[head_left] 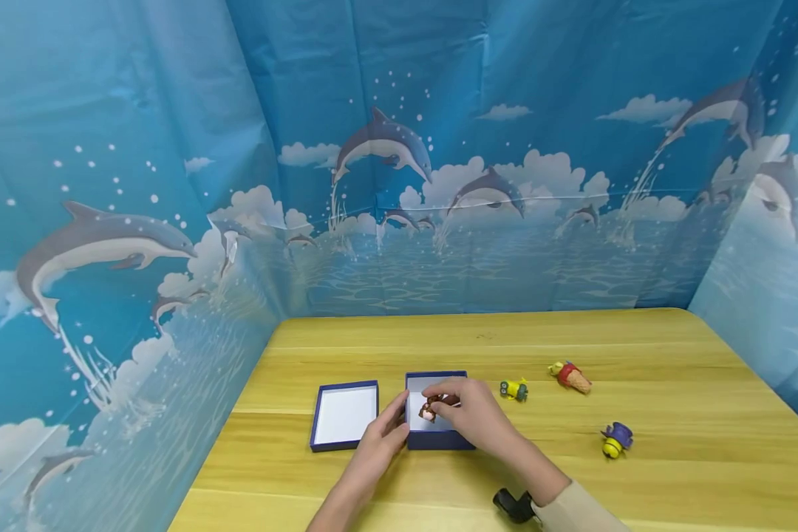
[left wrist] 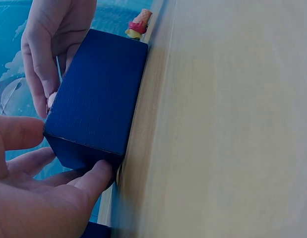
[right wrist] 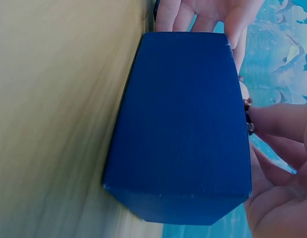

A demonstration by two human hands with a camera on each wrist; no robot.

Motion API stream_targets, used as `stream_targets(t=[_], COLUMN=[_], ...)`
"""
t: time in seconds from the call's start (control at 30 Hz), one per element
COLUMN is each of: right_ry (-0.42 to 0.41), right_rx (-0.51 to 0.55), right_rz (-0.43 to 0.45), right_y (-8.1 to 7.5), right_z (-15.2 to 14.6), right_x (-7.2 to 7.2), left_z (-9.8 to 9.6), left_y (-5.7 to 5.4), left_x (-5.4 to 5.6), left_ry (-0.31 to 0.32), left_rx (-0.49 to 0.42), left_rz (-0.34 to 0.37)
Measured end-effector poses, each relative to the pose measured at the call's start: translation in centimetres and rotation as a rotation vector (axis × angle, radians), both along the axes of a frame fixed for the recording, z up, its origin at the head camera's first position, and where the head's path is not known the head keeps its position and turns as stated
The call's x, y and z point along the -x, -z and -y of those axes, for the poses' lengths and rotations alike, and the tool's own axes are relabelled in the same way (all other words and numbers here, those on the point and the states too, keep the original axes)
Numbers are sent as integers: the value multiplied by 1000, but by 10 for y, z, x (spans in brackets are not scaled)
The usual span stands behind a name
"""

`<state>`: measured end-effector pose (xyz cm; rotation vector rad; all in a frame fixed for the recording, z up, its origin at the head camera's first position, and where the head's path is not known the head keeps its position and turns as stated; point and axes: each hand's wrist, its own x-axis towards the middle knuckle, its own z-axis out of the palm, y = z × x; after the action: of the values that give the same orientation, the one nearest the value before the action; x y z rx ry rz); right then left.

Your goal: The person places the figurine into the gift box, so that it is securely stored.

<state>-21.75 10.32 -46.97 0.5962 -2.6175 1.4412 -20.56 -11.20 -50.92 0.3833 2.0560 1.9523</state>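
Note:
A dark blue box (head_left: 440, 441) with a white inside stands on the table, its top uncovered. My right hand (head_left: 476, 415) reaches over its right side and pinches a small brown toy figure (head_left: 428, 408) with a pale patch between thumb and fingers, within the box opening. Extended fingers of my left hand (head_left: 380, 437) rest against the box's left side. The left wrist view has that hand (left wrist: 49, 198) at one end of the box (left wrist: 101, 87). In the right wrist view, the box wall (right wrist: 178, 114) hides most of the figure.
Left of the box lies its blue-edged white lid (head_left: 346, 415). On the right are a green and yellow toy (head_left: 514, 389), an ice-cream-cone toy (head_left: 572, 377) and a purple and yellow toy (head_left: 616, 441). A dolphin-print curtain (head_left: 399, 258) surrounds the wooden table (head_left: 691, 384).

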Motion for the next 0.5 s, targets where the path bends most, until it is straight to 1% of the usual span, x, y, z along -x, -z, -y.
stream_targets(t=[0.1,0.2,0.33,0.5], right_ry=[-58,-97,-93,-71], right_rx=[-31,-61,-76,-89], right_rz=[12,29,55,62], right_y=[2,3,4,4], right_z=[3,6,9,13], right_x=[4,7,10,12], left_z=[0,0,0,1], left_y=[1,2,3,5], left_x=[0,1,2,3], left_ry=[11,13,7,12], left_rx=[-15,-27,-32,-32], left_rz=[-2,15,44,45])
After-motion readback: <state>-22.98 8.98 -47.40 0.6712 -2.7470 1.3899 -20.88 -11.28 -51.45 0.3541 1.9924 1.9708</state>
